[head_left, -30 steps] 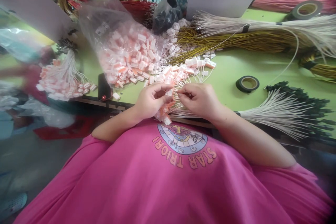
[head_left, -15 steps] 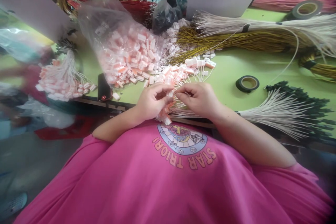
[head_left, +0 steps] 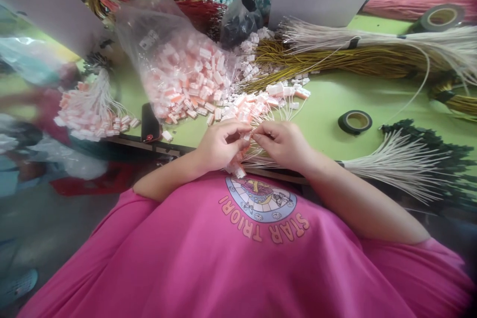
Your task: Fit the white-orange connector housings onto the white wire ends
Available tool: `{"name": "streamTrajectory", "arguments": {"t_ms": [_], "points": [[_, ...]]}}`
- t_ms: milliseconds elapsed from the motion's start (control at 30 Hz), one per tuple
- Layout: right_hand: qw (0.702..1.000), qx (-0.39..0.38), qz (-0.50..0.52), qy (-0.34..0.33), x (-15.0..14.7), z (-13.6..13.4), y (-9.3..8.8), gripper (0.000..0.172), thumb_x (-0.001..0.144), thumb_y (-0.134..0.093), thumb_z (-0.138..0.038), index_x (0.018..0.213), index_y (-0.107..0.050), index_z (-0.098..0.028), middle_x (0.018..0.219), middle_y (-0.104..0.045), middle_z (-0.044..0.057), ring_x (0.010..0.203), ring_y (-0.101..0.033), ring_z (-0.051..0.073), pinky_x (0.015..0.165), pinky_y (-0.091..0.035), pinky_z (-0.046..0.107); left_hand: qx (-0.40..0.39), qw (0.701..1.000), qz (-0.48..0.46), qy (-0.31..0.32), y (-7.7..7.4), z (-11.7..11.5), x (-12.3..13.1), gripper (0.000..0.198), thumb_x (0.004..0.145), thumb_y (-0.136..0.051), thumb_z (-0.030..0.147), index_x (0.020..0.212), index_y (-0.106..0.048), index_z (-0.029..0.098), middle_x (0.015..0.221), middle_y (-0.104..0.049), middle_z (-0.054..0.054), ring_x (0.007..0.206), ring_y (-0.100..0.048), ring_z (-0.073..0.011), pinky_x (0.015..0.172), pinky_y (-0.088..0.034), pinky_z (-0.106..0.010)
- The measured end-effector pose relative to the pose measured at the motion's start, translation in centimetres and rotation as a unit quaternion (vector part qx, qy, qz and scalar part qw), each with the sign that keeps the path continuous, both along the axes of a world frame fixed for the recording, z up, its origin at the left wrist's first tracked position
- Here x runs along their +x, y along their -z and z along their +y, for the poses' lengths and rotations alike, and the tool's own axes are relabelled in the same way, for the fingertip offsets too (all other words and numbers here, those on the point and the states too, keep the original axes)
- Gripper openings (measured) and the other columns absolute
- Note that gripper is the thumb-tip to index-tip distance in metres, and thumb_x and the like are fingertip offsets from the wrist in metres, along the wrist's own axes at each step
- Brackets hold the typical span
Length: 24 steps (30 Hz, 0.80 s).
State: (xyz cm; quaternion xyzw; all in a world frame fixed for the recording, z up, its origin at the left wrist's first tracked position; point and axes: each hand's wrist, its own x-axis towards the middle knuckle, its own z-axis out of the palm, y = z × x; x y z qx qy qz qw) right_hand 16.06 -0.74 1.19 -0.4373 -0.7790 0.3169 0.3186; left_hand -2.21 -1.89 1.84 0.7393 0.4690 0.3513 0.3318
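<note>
Near the table's front edge my left hand (head_left: 220,145) pinches a small white connector housing (head_left: 246,136) between thumb and fingers. Close against it, my right hand (head_left: 285,143) is closed in a pinch on a thin white wire, mostly hidden by the fingers. White wires (head_left: 285,109) with pale orange-and-white connectors on their ends spread behind and below both hands. Some of these connectors (head_left: 236,168) hang just under my left hand. A clear plastic bag (head_left: 186,79) full of loose pink-and-white connectors lies open beyond my left hand.
A roll of black tape (head_left: 355,122) lies right of my hands, above a fan of white wires (head_left: 397,164). Yellow wires (head_left: 335,57) and white wires (head_left: 372,35) lie bundled at the back right. A finished-looking connector bundle (head_left: 95,114) sits left, near a dark object (head_left: 149,121).
Both hands stay in nearly the same pinch, the fingertips slightly closer together. The whole view has shifted a little.
</note>
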Motion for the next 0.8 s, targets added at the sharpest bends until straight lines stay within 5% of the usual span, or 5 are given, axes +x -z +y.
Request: {"name": "streamTrajectory", "arguments": {"t_ms": [367,467,567,667,800], "points": [[0.997,-0.040,0.050,-0.035,1.0,1.0,-0.6,0.017,0.082,-0.058,-0.025,0.068,-0.066,-0.020,0.059,-0.061,0.000,0.055,-0.053,0.011,0.054,-0.038,0.027,0.157,0.980,0.094,0.082,-1.3,0.4,-2.2,0.022,0.085,-0.060,0.015,0.106,-0.066,0.019,0.104,-0.067,-0.007,0.098,-0.062,-0.0174,0.088,-0.051,-0.032],[0.991,-0.071,0.107,0.032,1.5,1.4,-0.5,0.016,0.082,-0.058,-0.027,0.074,-0.069,-0.020,0.055,-0.058,-0.001,0.050,-0.050,0.010,0.050,-0.038,0.027,0.179,0.970,0.166,-0.006,-1.2,0.4,-6.3,0.036,0.082,-0.063,0.017,0.117,-0.061,0.023,0.120,-0.060,-0.008,0.108,-0.058,-0.0219,0.093,-0.050,-0.037],[0.977,-0.118,0.159,0.075,1.7,1.6,-0.1,0.012,0.078,-0.063,-0.028,0.076,-0.069,-0.019,0.050,-0.054,-0.003,0.043,-0.043,0.008,0.043,-0.034,0.026,0.181,0.925,0.300,-0.144,0.1,-0.2,-12.1,0.040,0.079,-0.054,0.006,0.114,-0.063,0.022,0.115,-0.061,-0.010,0.105,-0.056,-0.0284,0.094,-0.045,-0.047],[0.970,-0.145,0.183,0.064,1.5,1.6,0.0,0.007,0.071,-0.068,-0.023,0.076,-0.068,-0.018,0.058,-0.061,-0.001,0.045,-0.047,0.009,0.042,-0.036,0.025,0.139,0.900,0.392,-0.132,2.1,-1.0,-17.0,0.046,0.074,-0.051,0.002,0.112,-0.065,0.024,0.112,-0.064,-0.011,0.092,-0.056,-0.0315,0.082,-0.046,-0.049],[0.969,-0.150,0.187,0.061,0.9,1.2,-0.2,0.005,0.072,-0.063,-0.019,0.077,-0.064,-0.017,0.063,-0.065,0.001,0.046,-0.050,0.009,0.043,-0.039,0.025,0.132,0.920,0.351,-0.114,4.2,-0.8,-19.3,0.040,0.074,-0.050,0.001,0.101,-0.068,0.023,0.110,-0.067,-0.007,0.083,-0.057,-0.0253,0.075,-0.045,-0.042]]}}
